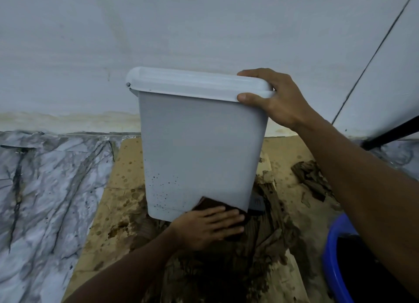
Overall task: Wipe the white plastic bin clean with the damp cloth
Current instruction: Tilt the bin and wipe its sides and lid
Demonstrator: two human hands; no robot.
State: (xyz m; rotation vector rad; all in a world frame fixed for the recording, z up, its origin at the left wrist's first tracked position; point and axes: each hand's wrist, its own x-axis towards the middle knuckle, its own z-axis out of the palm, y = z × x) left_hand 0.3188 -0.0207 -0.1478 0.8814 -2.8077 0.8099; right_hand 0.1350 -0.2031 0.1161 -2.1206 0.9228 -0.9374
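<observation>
The white plastic bin [199,144] stands upright with its lid closed, on wet brown cardboard [127,203] against the wall. Dark specks dot its lower left front. My right hand [269,98] grips the lid's right corner, thumb on the front rim, fingers over the top. My left hand [208,226] lies flat, fingers spread, pressing a dark brown cloth [212,204] against the bin's bottom right front edge. Most of the cloth is hidden under the hand.
A blue basin [333,257] with a dark inside sits at the lower right. Marble-patterned sheeting [45,189] covers the floor to the left. The pale wall [181,30] rises right behind the bin. A black bar [390,132] slants at the right edge.
</observation>
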